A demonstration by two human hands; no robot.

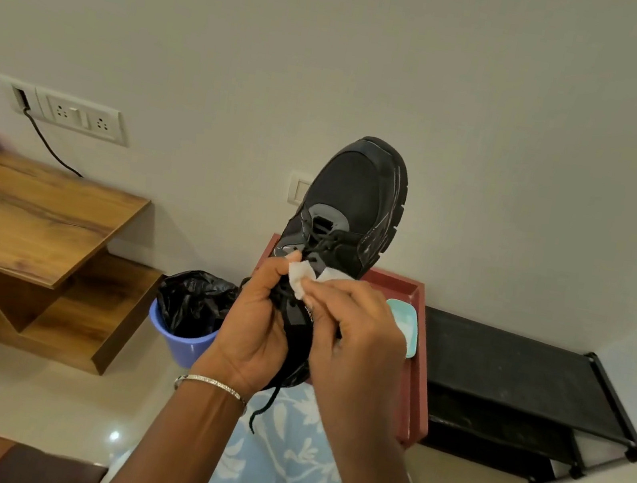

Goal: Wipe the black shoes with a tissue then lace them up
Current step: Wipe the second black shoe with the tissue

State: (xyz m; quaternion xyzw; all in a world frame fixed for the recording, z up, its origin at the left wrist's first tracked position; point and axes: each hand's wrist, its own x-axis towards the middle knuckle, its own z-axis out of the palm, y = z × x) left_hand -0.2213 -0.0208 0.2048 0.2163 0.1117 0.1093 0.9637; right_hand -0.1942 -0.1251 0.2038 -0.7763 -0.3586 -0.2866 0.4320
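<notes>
While left hand [256, 328] grips shoe [354, 196], tissue [302, 278] pinched

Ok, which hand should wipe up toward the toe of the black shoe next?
Right. The right hand pinches the white folded tissue against the black chunky-soled lace-up shoe, so it can probably slide straight up. The left hand grips the shoe and holds it raised, so it is busy steadying.

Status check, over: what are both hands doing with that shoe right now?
Left hand grips black shoe, toe pointing up. Right hand pinches tissue against the lace area. One lace end dangles loose below the hands.
</notes>
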